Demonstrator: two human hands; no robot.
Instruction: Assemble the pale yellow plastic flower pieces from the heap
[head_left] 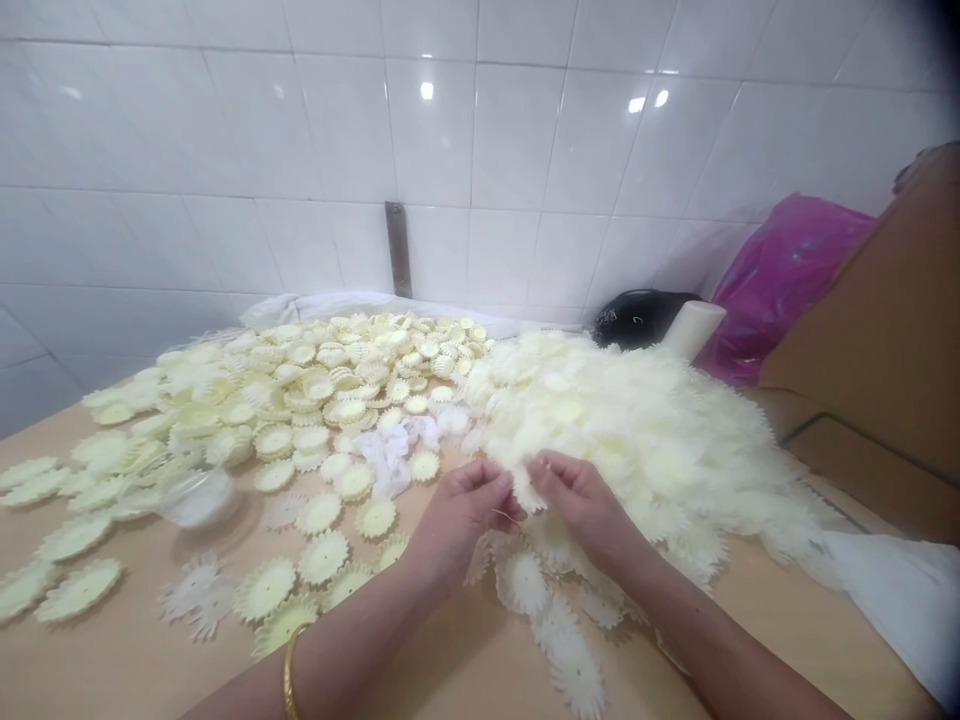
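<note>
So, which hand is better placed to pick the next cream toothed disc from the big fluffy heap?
Probably the right hand: it lies at the near edge of the big heap of cream toothed discs. The left hand is farther away; both pinch one cream disc.

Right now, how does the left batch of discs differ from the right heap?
Colour: the left batch looks yellower; the right heap is nearly white. Pose: the left batch lies spread, many discs flat on the table; the right heap is piled deep. Contact: left hand and right hand pinch a disc at the right heap's near edge, not the left batch. Shared: toothed round discs.
</note>
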